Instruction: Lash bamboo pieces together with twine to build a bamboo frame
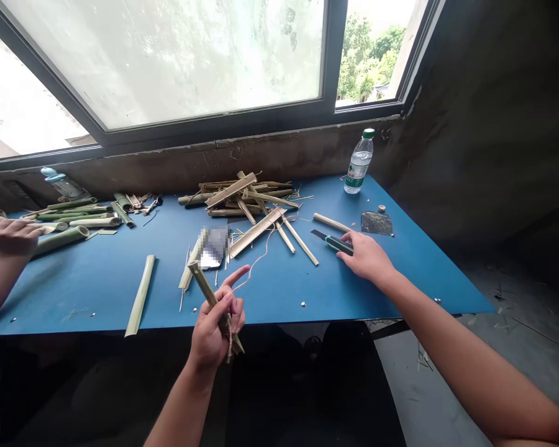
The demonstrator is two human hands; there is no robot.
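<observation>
My left hand is closed around a split bamboo piece held at a slant just off the table's front edge. Its index finger points out to the right. A thin string runs from this hand back toward the pile, and some cord hangs by the lower end of the bamboo. On the right, my right hand has its fingers on the rear end of a utility knife, whose dark blade points left, low over the tabletop. A round bamboo stick lies just behind the knife.
The blue table carries a bamboo pile, a flat bamboo strip, a blurred phone-like object, a single bamboo length, a water bottle and a dark sandpaper-like square. Another person's hand is by green bamboo tubes.
</observation>
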